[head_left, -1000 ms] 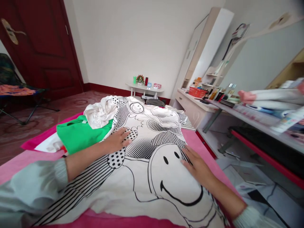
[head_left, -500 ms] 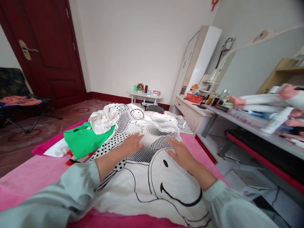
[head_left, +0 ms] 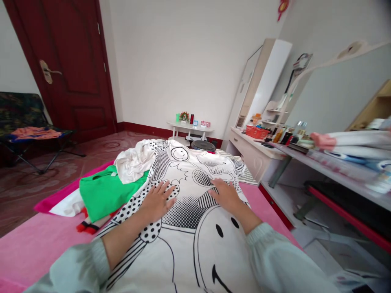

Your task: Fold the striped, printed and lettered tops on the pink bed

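Observation:
A white garment with black cartoon faces, dots and stripes (head_left: 183,252) lies spread out in front of me on a pink cover (head_left: 39,248). My left hand (head_left: 156,203) rests flat on its dotted left part, fingers spread. On the striped patch above the big smiling face lies my right hand (head_left: 226,196), also open and palm down. Neither hand grips the cloth. Beside the garment's left edge are a crumpled cream-white cloth (head_left: 134,162) and a bright green garment (head_left: 100,193), with a red-and-black striped edge (head_left: 87,227) showing under the green one.
To the right, a dressing table (head_left: 253,142) carries a red basket (head_left: 257,132) and bottles; a grey desk (head_left: 336,167) stands nearer. A small white table (head_left: 189,127) is at the far wall. Leftward are a folding chair (head_left: 27,118) and a dark red door (head_left: 70,61).
My left hand has slid left and down across the garment, fingers more spread. The right hand has shifted slightly. The view has turned a little to the left.

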Motion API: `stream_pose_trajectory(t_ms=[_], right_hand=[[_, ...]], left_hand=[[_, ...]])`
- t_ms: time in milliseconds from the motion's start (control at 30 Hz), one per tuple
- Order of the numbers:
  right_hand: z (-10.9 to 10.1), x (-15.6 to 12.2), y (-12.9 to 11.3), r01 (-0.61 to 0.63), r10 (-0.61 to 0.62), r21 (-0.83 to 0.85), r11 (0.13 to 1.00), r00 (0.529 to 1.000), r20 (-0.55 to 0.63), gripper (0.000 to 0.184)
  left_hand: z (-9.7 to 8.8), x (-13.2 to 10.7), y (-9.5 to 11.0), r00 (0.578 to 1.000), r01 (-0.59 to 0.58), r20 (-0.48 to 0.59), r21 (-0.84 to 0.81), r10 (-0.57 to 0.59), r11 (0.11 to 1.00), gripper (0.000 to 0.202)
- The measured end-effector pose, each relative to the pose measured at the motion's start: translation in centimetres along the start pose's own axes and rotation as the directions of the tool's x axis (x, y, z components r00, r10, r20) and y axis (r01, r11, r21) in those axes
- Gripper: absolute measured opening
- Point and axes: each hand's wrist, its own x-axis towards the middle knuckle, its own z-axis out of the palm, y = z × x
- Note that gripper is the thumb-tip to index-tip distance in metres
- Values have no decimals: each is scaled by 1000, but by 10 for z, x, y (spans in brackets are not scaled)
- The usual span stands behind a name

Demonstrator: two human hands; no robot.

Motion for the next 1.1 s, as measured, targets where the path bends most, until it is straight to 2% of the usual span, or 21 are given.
stream_pose_trajectory(t_ms=[33, 67, 100, 167, 233, 300, 367, 433, 500, 600, 700, 800, 933, 1033, 1100], right_hand=[[9, 7, -3, 71, -70, 47, 996, 997, -22, 50], [19, 12, -1, 92, -91, 73, 993, 996, -19, 53], [30, 18, 3, 55, -55, 75, 996, 999, 0, 56], [47, 29, 17, -142, 142, 20, 990, 989, 29, 63], [53, 41, 24, -353, 355, -57, 934, 935, 24, 68], [51, 54, 19, -444, 447, -108, 889, 894, 5, 70], [50, 62, 3, -377, 374, -101, 921, 926, -40, 67], [54, 64, -16, -216, 213, -53, 975, 975, -59, 62], [64, 61, -28, -108, 107, -7, 994, 994, -34, 57], [78, 55, -29, -98, 98, 20, 995, 995, -18, 55], [82, 54, -23, -91, 92, 38, 995, 995, -35, 54], [81, 54, -22, -76, 78, 33, 997, 995, -66, 53], [80, 53, -25, -60, 62, 29, 998, 994, -95, 53], [81, 53, -25, -65, 68, 39, 997, 993, -99, 52], [81, 53, -25, -73, 78, 48, 996, 992, -99, 52]], left_hand=[[0, -1, 0, 1000, 0, 4, -6, 0, 1000, 65], [-1, -2, 0, 1000, 2, 8, -12, -2, 1000, 65], [-2, -3, 0, 1000, 5, 12, -16, -5, 1000, 65], [-4, -4, 0, 1000, 11, 16, -24, -11, 1000, 65], [-5, -4, 1, 1000, 18, 17, -31, -17, 999, 65], [-6, -4, 2, 1000, 23, 13, -41, -22, 999, 64], [-7, -3, 2, 1000, 23, 9, -57, -22, 998, 63], [-7, -3, 1, 1000, 20, 3, -77, -20, 997, 62], [-7, -3, 1, 1000, 21, -5, -104, -21, 994, 61], [-8, -4, -1, 997, 42, -51, -186, -52, 982, 58], [-16, 1, -6, 972, 61, -201, -286, -122, 956, 51], [-38, 19, -17, 904, 41, -392, -315, -169, 948, 47], [-79, 67, -46, 811, 48, -539, -329, -229, 943, 45], [-101, 110, -73, 760, 175, -559, -316, -331, 933, 51], [-107, 135, -88, 750, 321, -482, -335, -454, 886, 63]])
